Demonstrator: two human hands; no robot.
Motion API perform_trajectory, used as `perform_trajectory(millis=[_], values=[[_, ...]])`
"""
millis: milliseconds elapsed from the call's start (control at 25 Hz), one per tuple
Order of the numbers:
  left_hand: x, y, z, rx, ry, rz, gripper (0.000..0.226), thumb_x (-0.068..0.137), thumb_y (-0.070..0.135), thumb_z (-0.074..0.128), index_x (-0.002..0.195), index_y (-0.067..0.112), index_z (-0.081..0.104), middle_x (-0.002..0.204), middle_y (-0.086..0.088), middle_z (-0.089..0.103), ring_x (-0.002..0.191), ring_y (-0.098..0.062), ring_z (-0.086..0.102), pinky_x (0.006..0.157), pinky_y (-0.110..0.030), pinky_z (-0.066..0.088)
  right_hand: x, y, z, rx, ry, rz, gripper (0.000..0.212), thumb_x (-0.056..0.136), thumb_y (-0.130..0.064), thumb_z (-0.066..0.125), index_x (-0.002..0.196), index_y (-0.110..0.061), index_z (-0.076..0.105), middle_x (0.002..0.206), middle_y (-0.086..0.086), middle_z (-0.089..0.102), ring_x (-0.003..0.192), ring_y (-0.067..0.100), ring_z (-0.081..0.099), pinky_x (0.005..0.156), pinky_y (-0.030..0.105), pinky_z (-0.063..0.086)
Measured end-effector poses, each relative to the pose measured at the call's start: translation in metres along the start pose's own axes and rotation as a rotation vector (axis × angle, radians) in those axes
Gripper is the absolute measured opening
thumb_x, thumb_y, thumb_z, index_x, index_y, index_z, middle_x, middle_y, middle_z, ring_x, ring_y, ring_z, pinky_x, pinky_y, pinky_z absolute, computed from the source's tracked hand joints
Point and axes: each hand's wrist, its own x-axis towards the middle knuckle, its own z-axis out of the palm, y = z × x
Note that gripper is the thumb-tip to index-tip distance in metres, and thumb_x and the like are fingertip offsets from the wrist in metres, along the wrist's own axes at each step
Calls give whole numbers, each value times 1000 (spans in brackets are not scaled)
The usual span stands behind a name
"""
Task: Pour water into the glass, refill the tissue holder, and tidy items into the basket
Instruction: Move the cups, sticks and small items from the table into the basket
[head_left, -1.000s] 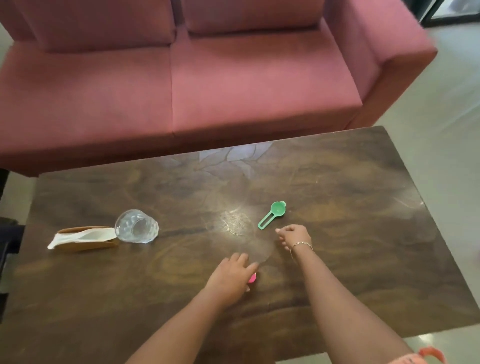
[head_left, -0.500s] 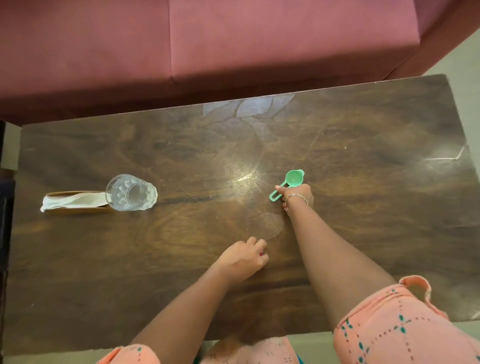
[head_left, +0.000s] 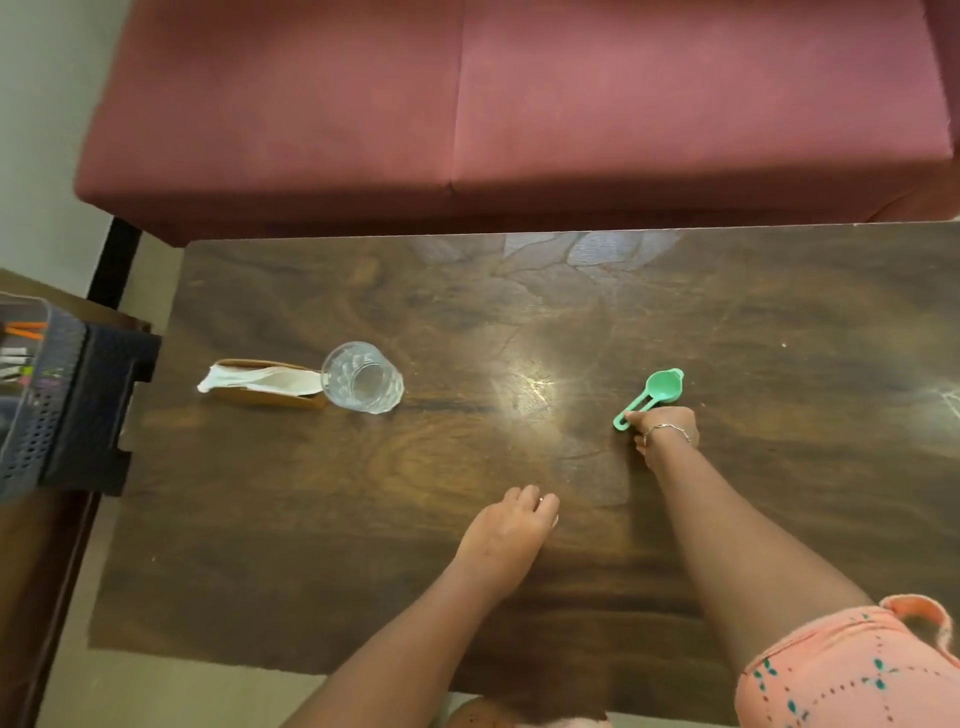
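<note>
Now right hand (head_left: 666, 431) pinches green scoop (head_left: 652, 395) handle; left hand (head_left: 511, 527) curled closed on table (head_left: 260, 519).

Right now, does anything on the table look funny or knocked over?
Nothing looks spilled or broken. The glass stands upright and looks empty, right beside the tissue holder. One tissue droops out of the holder's left end. The green scoop lies flat, its handle under the right hand.
</note>
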Motion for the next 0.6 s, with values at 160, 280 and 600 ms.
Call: perform_trajectory(millis=[160,280,600], values=[[-28,-14,-12,-79,130,-160,54,27,9,86,71,22,58,65,8,56,47,-9,53,30,-18,33,-63,-4,-15,226,-129,-80,21,73,5,68,61,-5,55,61,15,54,32,15,48,33,25,49],[-53,-31,-27,-207,297,-262,51,39,7,86,78,21,57,71,6,59,51,-12,57,33,-18,36,-122,8,-20,310,-206,-181,22,81,9,59,66,-4,49,68,18,57,37,16,58,35,22,51],[-185,-116,-73,-387,490,-427,29,84,9,55,113,10,56,114,-9,57,104,-28,54,83,-38,47,-275,54,9,437,-316,-347,20,88,8,50,72,-4,45,55,14,65,35,12,61,35,20,50]])
